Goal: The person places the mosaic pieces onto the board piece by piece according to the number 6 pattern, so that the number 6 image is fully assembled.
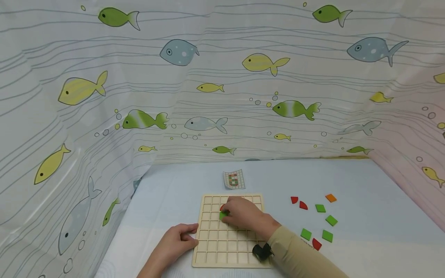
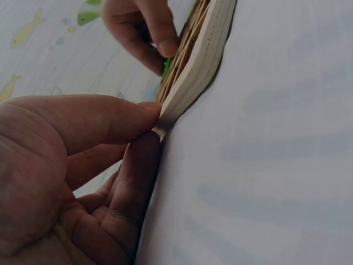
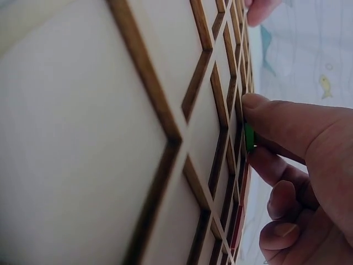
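A square wooden grid board (image 1: 208, 247) lies on the cloth, its cells framed by raised strips. At the board's left edge, my left hand (image 1: 175, 243) pinches the rim between thumb and index finger, as the left wrist view shows. My right hand (image 1: 241, 211) reaches over the upper part of the board. Between its thumb and fingertips it holds a green square tile (image 3: 249, 137) at the grid, partly hidden by the fingers. Just above that tile, a red tile (image 1: 222, 207) sits in a cell, mostly covered by the hand.
Right of the board lie several green tiles (image 1: 306, 234), several red quarter-round tiles (image 1: 316, 244) and an orange tile (image 1: 331, 198). A small pattern card (image 1: 234, 179) lies beyond the board. A fish-print curtain (image 1: 208, 77) surrounds the table. A black device (image 1: 262, 252) is at the right wrist.
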A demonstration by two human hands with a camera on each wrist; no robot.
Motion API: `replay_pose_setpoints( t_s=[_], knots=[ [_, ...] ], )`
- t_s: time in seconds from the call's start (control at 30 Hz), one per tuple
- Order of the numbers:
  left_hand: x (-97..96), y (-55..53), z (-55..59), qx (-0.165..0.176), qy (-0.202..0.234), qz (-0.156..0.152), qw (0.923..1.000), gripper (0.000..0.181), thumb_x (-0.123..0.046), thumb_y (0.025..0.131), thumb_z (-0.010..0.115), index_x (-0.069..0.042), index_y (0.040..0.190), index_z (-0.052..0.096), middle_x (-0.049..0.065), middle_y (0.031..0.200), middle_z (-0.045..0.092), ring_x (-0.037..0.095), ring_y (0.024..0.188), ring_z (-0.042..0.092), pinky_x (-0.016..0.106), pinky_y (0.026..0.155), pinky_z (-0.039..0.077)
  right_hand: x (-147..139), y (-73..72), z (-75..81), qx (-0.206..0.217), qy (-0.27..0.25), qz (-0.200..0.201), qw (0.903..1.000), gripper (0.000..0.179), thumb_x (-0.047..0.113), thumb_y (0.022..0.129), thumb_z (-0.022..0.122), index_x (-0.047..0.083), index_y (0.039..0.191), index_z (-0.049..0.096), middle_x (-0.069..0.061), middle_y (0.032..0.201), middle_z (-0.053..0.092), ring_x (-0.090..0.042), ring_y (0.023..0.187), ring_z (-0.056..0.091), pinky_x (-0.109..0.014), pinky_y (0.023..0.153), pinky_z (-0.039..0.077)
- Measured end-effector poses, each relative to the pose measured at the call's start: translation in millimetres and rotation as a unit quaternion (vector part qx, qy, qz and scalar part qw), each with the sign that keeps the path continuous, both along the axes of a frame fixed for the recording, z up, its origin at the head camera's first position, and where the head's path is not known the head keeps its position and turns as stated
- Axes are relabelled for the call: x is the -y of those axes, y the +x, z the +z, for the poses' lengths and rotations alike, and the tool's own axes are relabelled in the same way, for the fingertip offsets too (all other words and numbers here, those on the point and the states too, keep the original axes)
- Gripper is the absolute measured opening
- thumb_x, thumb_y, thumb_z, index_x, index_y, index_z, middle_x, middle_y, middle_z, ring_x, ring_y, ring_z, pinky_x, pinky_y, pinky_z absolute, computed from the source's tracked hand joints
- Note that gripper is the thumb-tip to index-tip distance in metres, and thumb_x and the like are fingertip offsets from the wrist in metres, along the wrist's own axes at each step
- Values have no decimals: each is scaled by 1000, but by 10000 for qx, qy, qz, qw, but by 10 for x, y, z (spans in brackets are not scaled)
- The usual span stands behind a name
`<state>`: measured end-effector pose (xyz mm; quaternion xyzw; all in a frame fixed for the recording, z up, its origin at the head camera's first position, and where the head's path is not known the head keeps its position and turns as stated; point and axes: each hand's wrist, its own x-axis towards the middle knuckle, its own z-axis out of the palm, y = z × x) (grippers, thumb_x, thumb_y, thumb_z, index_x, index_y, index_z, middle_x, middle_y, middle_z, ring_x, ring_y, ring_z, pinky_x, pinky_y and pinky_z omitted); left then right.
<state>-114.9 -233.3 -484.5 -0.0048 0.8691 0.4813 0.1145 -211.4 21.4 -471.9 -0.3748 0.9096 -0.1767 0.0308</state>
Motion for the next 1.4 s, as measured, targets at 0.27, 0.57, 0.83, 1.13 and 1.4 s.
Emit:
replay_pose_setpoints(
  t_s=[0.27,0.57,0.83,1.13,1.4],
  knots=[
    [1,3,-2,-14,2,10,10000,56,-22,79,84,-1,128,66,5,113,68,16,81,64,29,69,50,-3,12,8,30,-50,-54,10000,17,29,88,77,21,103,77,11,89,58,-2,78,50,-22,70,45],
    [7,-10,-15,-44,-4,-59,10000,56,-22,79,84,-1,128,65,5,113,68,16,81,64,28,70,50,-28,11,0,-28,-21,-14,10000,20,30,88,77,20,106,77,10,91,59,-2,80,51,-22,73,46],
    [4,-10,-9,-23,-51,-3,10000,56,-22,78,84,-1,127,66,5,112,68,16,80,63,28,69,49,-124,44,62,122,-121,-183,9997,26,30,89,76,20,113,76,10,93,62,-2,79,52,-24,71,47],
    [3,-4,-15,-51,-162,71,9998,56,-21,78,84,-1,127,66,4,112,68,15,79,63,27,68,49,-280,103,71,201,-232,-351,9989,28,28,89,75,15,114,76,5,98,64,-7,84,56,-26,74,48],
    [6,-6,-18,-8,-114,35,9999,57,-22,79,84,-1,128,65,4,113,68,15,80,63,27,69,49,-476,106,84,380,-336,-615,9968,29,29,89,75,16,115,75,6,104,66,-10,92,60,-31,79,51]
  ],
)
